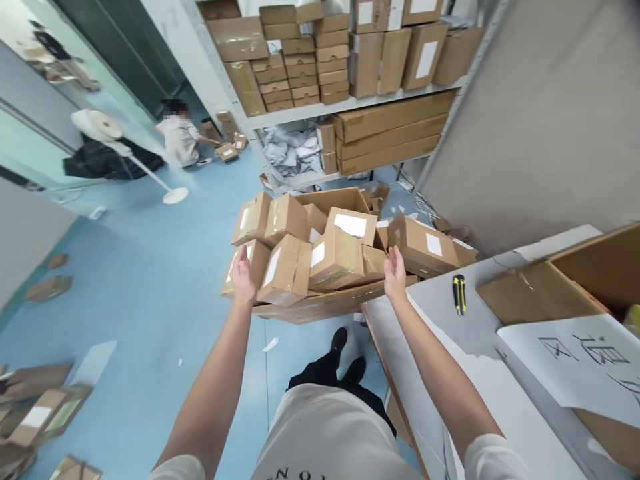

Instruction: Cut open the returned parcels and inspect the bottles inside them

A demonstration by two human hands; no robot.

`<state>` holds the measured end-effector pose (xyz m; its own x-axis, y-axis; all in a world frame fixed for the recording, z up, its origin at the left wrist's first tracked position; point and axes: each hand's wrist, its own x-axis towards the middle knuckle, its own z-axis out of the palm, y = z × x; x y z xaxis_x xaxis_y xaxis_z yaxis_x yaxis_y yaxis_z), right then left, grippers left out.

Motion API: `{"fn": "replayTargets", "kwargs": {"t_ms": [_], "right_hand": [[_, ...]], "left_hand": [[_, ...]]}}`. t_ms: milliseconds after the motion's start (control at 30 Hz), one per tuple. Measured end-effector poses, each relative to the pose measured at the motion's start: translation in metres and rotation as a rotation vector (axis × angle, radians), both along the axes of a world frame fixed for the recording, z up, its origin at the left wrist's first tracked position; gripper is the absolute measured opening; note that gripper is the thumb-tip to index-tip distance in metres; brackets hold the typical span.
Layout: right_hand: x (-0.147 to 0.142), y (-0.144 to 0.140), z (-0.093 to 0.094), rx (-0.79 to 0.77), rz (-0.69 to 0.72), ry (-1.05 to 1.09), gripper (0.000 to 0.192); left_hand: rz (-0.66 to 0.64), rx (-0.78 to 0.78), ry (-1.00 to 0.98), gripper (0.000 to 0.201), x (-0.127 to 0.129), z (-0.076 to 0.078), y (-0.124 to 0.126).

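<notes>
Large carton [330, 303] of small boxes [336, 257] flanked by left hand [243, 273] and right hand [395, 270]; both grips spread apart, nothing clasped.

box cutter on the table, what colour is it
The box cutter is yellow and black, seen in the head view.

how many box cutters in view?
1. A yellow-and-black box cutter lies on the white table, right of the right hand and beside the pile of small boxes. Others may be hidden among cartons.
</notes>
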<state>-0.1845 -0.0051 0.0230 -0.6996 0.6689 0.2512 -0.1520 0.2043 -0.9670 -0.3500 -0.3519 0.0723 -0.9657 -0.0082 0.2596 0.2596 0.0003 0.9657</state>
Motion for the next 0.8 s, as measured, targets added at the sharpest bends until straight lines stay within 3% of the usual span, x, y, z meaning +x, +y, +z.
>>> {"fn": "replayTargets", "kwargs": {"t_ms": [167, 400, 500, 667, 800], "right_hand": [[-0.033, -0.056, 0.01, 0.039, 0.211, 0.032, 0.073], [-0.074, -0.12, 0.026, 0.144, 0.406, -0.008, 0.08], [-0.09, -0.141, 0.029, 0.16, 0.421, -0.028, 0.08], [-0.109, -0.164, 0.023, 0.203, 0.455, -0.11, 0.08], [-0.119, -0.177, 0.016, 0.206, 0.45, -0.235, 0.079]], "left_hand": [[0.095, 0.004, -0.02, 0.085, 0.024, -0.007, -0.058], [0.03, 0.106, -0.051, 0.087, 0.028, -0.02, -0.092], [-0.006, 0.186, -0.125, 0.09, 0.028, -0.041, -0.097], [-0.008, 0.329, -0.269, 0.087, 0.051, -0.093, -0.094], [0.009, 0.485, -0.514, 0.081, 0.069, -0.128, -0.084]]}}
